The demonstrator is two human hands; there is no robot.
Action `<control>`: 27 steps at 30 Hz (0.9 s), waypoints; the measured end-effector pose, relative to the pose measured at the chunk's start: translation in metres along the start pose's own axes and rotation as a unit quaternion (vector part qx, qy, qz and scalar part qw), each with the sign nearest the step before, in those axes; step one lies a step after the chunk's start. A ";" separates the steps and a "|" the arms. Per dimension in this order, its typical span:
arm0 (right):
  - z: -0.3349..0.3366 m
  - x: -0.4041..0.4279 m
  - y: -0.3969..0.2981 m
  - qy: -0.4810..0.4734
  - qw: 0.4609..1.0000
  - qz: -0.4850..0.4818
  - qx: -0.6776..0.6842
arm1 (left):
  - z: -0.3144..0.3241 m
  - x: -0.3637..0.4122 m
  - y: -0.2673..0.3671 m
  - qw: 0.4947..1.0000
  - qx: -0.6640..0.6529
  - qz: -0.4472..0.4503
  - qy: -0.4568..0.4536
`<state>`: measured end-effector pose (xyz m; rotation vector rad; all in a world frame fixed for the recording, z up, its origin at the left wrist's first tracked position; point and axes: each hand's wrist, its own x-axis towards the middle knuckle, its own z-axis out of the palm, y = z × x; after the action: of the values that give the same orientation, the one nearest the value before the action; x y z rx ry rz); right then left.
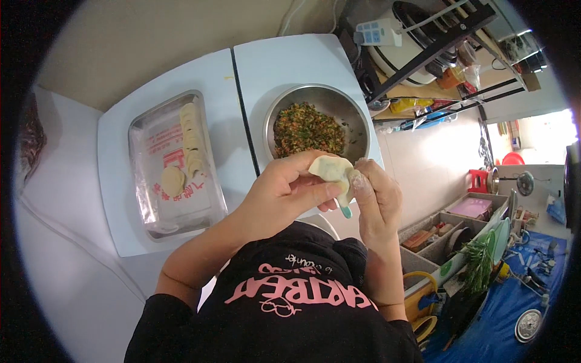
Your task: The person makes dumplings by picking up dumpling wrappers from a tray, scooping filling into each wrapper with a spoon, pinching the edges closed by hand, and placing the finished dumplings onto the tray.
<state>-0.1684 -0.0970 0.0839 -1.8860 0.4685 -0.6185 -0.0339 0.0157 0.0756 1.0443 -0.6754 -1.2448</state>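
My left hand (295,183) holds a pale dumpling (331,170), its thumb pressed against the dough. At the dumpling's right side, my right hand (379,197) pinches the dough edge between thumb and fingers. The tip of a turquoise utensil (346,212) sticks out beneath the dough; which hand holds it is hidden. Just beyond my hands stands a steel bowl (361,109) of chopped filling (308,129), green and orange. To the left, a metal tray (136,181) lined with printed plastic holds a row of folded dumplings (190,136) and a small stack of round wrappers (173,181).
The bowl and tray stand on a pale table (218,90) with a dark seam. A rack (431,50) with a rice cooker and a power strip (379,32) rises at the upper right. Grey compartment bins (426,261) and leafy greens (479,267) are at the lower right.
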 end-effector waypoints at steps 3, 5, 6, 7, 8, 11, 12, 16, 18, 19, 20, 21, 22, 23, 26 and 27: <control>-0.003 -0.003 0.005 -0.008 1.000 0.022 -0.016 | -0.001 0.000 -0.005 1.000 -0.013 0.008 0.010; -0.007 -0.005 0.012 -0.040 0.998 0.004 0.044 | 0.000 0.001 -0.007 0.999 -0.027 0.028 0.023; -0.003 -0.005 0.011 -0.041 0.998 0.003 0.045 | 0.001 0.000 -0.007 0.998 -0.031 0.033 0.031; 0.004 -0.005 0.010 -0.019 0.999 0.008 0.040 | 0.002 0.000 -0.007 0.998 -0.036 0.037 0.040; 0.008 -0.006 0.009 0.003 0.999 0.013 0.034 | 0.001 -0.001 -0.007 0.998 -0.037 0.038 0.041; 0.009 -0.007 0.006 0.013 0.999 0.023 0.033 | -0.001 -0.002 -0.005 0.999 -0.019 0.019 0.030; 0.008 -0.008 0.005 0.011 0.999 0.022 0.033 | -0.001 -0.002 -0.005 0.999 -0.033 0.026 0.033; 0.009 -0.007 0.007 -0.012 0.998 0.049 0.034 | -0.001 -0.004 -0.004 0.996 -0.050 0.051 0.049; 0.012 -0.007 0.009 -0.015 0.999 0.035 0.039 | -0.001 -0.004 -0.002 0.996 -0.053 0.047 0.048; 0.013 -0.006 0.010 -0.015 1.000 0.012 0.010 | -0.001 -0.005 -0.001 0.996 -0.056 0.042 0.046; 0.013 -0.006 0.011 -0.014 1.000 -0.010 -0.018 | -0.002 -0.006 0.000 0.996 -0.056 0.043 0.049; 0.011 -0.006 0.010 -0.017 1.000 -0.012 -0.017 | -0.002 -0.007 0.001 0.997 -0.038 0.048 0.051; 0.008 -0.006 0.009 -0.030 0.999 0.018 -0.034 | -0.003 -0.007 0.002 0.997 -0.020 0.052 0.053; 0.006 -0.005 0.008 -0.044 0.997 0.048 -0.050 | -0.005 -0.008 0.002 0.997 -0.020 0.054 0.057; 0.010 0.002 0.009 0.004 0.997 0.020 0.071 | -0.014 -0.009 0.002 0.997 -0.008 0.062 0.043; 0.014 0.004 0.007 -0.001 0.997 0.019 0.074 | -0.017 -0.010 0.003 0.999 0.002 0.038 0.032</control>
<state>-0.1570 -0.0921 0.0741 -1.7346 0.4439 -0.6085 -0.0201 0.0299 0.0722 1.0482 -0.6636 -1.1396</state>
